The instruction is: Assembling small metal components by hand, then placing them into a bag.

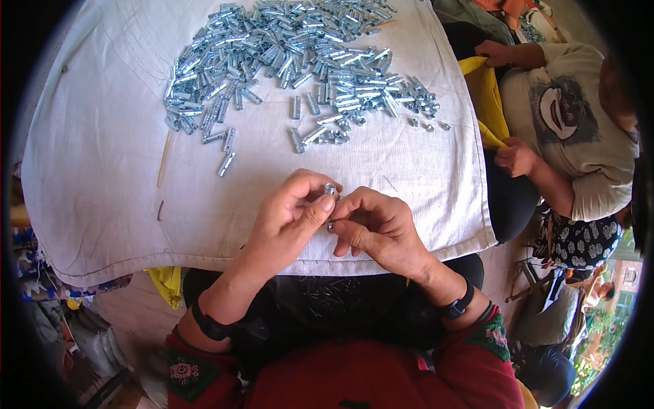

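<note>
Red cloth of the wearer's garment (pixel 340 378) fills the lower edge nearest the camera, cut off by the rim, and its sleeves end in dark embroidered panels above two black wristbands. Between them, the dark lap (pixel 334 296) is shadowed, and the thin pale slivers strewn over it are too small to identify. Left hand (pixel 293 215) pinches a silver metal tube (pixel 330 189) between thumb and forefinger, over the near part of the white cloth (pixel 225 211); only the tube's bright, rounded end shows, the rest being covered by fingers. Right hand (pixel 373 225) is curled close beside it, thumb and fingertips closed around a small shiny bit (pixel 330 227); whether that belongs to the same tube cannot be told. Farther off lies a heap of silver tubes (pixel 272 51), short, hollow and glossy, with a few stubby metal pieces (pixel 429 127) at its right edge. At right, a partly cut-off person grips yellow fabric (pixel 487 102) with both hands.
</note>
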Demonstrator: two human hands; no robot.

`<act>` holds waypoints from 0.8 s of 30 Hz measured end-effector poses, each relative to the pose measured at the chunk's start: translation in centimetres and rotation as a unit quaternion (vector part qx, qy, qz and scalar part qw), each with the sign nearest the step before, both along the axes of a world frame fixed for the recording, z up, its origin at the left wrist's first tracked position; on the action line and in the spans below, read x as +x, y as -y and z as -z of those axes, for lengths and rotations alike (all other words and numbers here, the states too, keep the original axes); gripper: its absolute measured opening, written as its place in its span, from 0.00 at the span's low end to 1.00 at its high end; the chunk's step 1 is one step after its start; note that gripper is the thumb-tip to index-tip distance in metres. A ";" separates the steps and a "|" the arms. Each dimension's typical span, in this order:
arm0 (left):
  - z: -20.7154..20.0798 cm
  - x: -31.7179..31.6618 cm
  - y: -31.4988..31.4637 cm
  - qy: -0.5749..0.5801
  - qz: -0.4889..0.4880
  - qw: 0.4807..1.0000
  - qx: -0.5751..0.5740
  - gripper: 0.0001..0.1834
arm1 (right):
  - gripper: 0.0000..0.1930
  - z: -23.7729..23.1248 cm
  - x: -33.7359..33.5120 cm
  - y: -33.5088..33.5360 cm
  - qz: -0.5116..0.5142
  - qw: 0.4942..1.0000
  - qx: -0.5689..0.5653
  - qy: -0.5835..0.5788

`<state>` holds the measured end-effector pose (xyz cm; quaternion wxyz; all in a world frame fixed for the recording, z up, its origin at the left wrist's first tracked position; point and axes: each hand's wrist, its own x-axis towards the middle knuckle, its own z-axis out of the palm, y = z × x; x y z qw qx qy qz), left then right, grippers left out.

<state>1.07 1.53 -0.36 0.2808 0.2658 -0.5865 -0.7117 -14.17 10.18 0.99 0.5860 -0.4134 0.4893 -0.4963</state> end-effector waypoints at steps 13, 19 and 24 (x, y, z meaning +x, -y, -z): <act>-0.5 0.3 -0.7 0.015 0.014 0.999 -0.045 0.07 | 0.04 -0.5 -1.8 0.7 0.066 0.993 0.046 0.081; -0.8 0.5 -0.8 0.018 0.026 0.999 0.036 0.09 | 0.03 -0.3 -1.7 0.7 0.056 0.992 0.059 0.101; -0.9 0.6 -0.8 0.008 0.028 0.998 0.063 0.11 | 0.04 -0.1 -1.5 0.7 0.063 0.992 0.059 0.094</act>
